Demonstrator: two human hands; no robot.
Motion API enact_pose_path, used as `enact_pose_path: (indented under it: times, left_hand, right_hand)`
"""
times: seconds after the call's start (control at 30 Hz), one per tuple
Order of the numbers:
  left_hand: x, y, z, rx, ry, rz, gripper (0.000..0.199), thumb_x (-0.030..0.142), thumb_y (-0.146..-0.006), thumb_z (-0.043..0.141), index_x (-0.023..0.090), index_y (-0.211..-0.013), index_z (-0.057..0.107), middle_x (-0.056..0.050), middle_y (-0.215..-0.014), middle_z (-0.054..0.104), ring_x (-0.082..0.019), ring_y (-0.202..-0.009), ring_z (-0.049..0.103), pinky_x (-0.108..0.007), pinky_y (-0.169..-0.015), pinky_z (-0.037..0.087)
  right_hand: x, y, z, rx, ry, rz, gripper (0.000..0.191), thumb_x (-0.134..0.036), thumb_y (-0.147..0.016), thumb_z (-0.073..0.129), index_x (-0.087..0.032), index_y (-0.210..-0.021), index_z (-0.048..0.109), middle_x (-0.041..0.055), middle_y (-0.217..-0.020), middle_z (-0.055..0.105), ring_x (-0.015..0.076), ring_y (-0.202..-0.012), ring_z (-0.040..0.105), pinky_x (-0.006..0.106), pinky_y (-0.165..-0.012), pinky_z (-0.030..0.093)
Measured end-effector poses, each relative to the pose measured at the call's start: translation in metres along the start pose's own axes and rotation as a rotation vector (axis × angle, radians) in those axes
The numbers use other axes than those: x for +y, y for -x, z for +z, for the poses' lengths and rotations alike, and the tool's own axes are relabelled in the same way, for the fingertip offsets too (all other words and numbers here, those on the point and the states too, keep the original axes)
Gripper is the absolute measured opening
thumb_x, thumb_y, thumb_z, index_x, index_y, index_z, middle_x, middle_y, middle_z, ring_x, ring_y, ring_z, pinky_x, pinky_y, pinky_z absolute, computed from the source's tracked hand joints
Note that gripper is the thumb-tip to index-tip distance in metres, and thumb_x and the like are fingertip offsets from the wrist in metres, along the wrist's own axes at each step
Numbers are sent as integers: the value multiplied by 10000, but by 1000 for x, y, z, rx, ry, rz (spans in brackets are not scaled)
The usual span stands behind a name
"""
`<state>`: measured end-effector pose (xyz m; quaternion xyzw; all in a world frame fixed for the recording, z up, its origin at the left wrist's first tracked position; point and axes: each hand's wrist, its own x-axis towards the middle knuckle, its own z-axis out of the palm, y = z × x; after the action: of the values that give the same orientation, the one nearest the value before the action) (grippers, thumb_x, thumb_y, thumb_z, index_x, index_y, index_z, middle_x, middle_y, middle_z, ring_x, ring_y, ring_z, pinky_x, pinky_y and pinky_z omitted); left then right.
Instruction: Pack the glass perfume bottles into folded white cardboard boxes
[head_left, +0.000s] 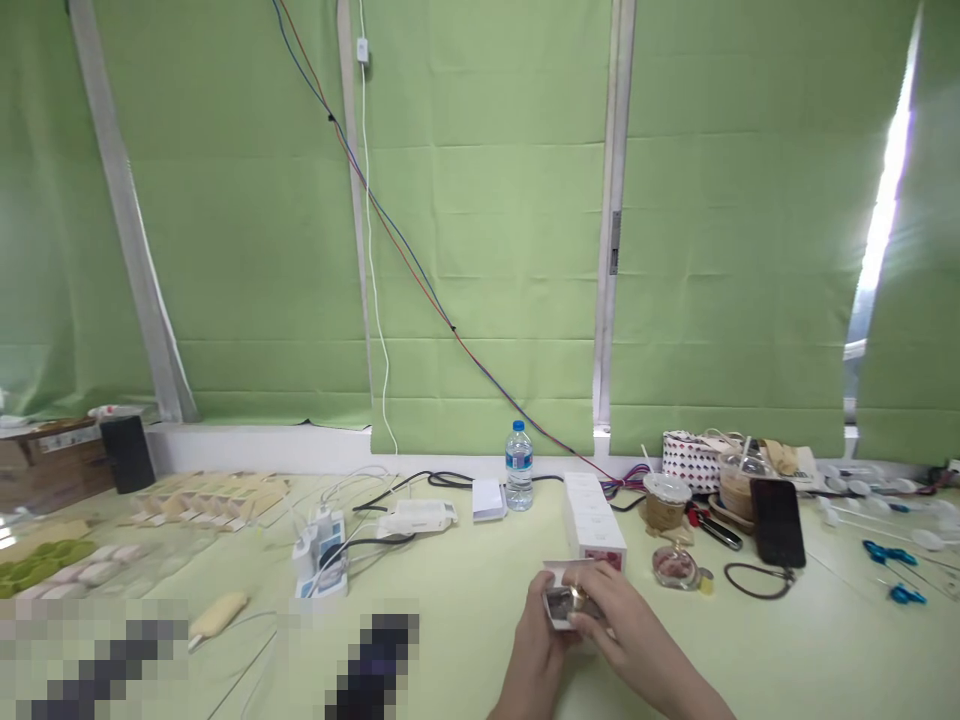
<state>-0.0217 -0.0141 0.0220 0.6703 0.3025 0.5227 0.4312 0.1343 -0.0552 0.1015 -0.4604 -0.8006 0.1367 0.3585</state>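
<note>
My left hand [534, 630] is wrapped round the side of a small white box [559, 567], whose flap stands up at the back. At the box's mouth, my right hand [621, 618] closes its fingers on a small shiny gold-coloured object [577, 594]. The fingers partly cover this object, and I cannot tell how deep it sits in the box. Just behind my hands lies a row of white boxes [592, 515], the nearest with a dark red end. To the right of my hands lies a round clear case with reddish contents [675, 567].
A water bottle [519, 468] and a white card box [489, 500] stand behind. On the left are a power strip [321, 555] with cables and a cream ice-pop-shaped object [219, 618]. A phone [778, 522], drink cups [666, 503] and blue-handled scissors [890, 553] occupy the right side.
</note>
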Motion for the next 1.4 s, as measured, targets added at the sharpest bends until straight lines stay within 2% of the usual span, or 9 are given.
enact_pose_path:
  times: [0.1, 0.27, 0.43, 0.6, 0.77, 0.9, 1.07, 1.2, 1.4]
  left_hand:
    - [10, 1, -2, -17, 22, -36, 483, 261, -825, 576, 200, -1265, 388, -83, -1167, 637, -223, -1027, 606, -359, -922, 450]
    - [19, 2, -2, -10, 18, -53, 478, 216, -801, 614, 198, -1230, 402, -61, -1102, 664, -208, -988, 614, -333, -911, 452]
    - [12, 2, -1, -7, 5, -54, 524, 304, -810, 637, 189, -1250, 378, -71, -1107, 651, -222, -1018, 602, -349, -921, 445]
    - [2, 0, 1, 37, 93, -35, 694, 338, -760, 694, 206, -1300, 279, -96, -1163, 607, -231, -1071, 585, -364, -941, 441]
    - [-1, -4, 1, 133, 126, -59, 499, 265, -793, 653, 233, -1178, 336, -101, -1219, 522, -211, -1037, 596, -366, -923, 461]
    - [-1, -6, -1, 179, 142, -87, 445, 149, -733, 649, 233, -1095, 404, -62, -1105, 565, -207, -962, 607, -344, -856, 490]
    - [0, -7, -4, 120, 82, -62, 380, 106, -723, 612, 214, -1060, 475, -50, -1036, 630, -218, -989, 598, -340, -882, 478]
    - [-2, -9, -7, 107, 36, -60, 395, 77, -713, 598, 212, -1064, 475, -41, -1020, 639, -218, -985, 595, -350, -885, 473]
    - [-2, -9, -8, 63, 54, -78, 448, 29, -699, 570, 228, -1069, 414, -41, -1056, 612, -214, -1007, 593, -361, -884, 475]
  right_hand:
    - [5, 4, 1, 0, 22, 16, 213, -290, -888, 528, -286, -1093, 585, 52, -1051, 651, 242, -989, 583, 354, -825, 487]
    - [11, 8, 5, -21, 128, 11, 241, -424, -885, 541, -274, -1069, 580, 55, -1005, 681, 258, -934, 604, 395, -821, 445]
    - [11, 3, 7, -52, 206, -13, 204, -458, -885, 533, -273, -938, 601, 18, -883, 711, 236, -834, 625, 396, -804, 401]
    - [13, 1, 14, -43, 252, -18, 187, -420, -877, 556, -274, -957, 640, 33, -980, 676, 243, -888, 615, 400, -806, 420]
    - [24, 2, 20, 104, 194, -19, 274, -427, -900, 520, -276, -1106, 620, 57, -1076, 648, 246, -968, 605, 372, -809, 491]
    - [49, 3, 21, 357, 91, -80, 322, -406, -941, 431, -257, -1195, 561, 83, -1172, 591, 249, -1095, 569, 372, -893, 487]
    - [86, 12, 31, 630, -126, 2, 304, -439, -953, 377, -229, -1077, 557, 75, -998, 631, 241, -933, 609, 357, -785, 514]
    - [97, 13, 41, 651, -345, 139, 300, -460, -946, 399, -210, -1041, 535, 50, -888, 636, 226, -888, 620, 317, -751, 513]
    - [84, 9, 37, 541, -388, -5, 290, -443, -903, 497, -229, -1091, 553, 85, -1094, 620, 238, -984, 601, 316, -783, 509]
